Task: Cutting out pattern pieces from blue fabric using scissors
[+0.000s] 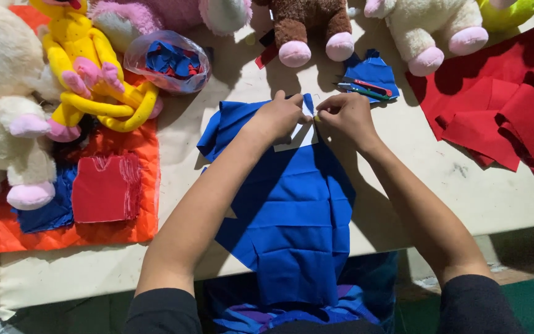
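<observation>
A long piece of blue cloth [292,210] lies on the table and hangs over its near edge toward me. A small white paper piece [298,139] rests on the cloth's far end. My left hand [279,114] presses on the cloth and paper with its fingers pinched at the top edge. Right beside it, my right hand [344,114] pinches the same spot; a small yellowish thing shows between its fingertips, too small to identify. The two hands almost touch.
Plush toys line the far edge: a yellow one [88,62], cream ones [7,124], a brown one [307,25]. A clear bag of cloth scraps [168,62], red cloth pieces [508,105], orange cloth [118,229] with a red square [103,188], and pens on blue scraps [369,83] surround the work area.
</observation>
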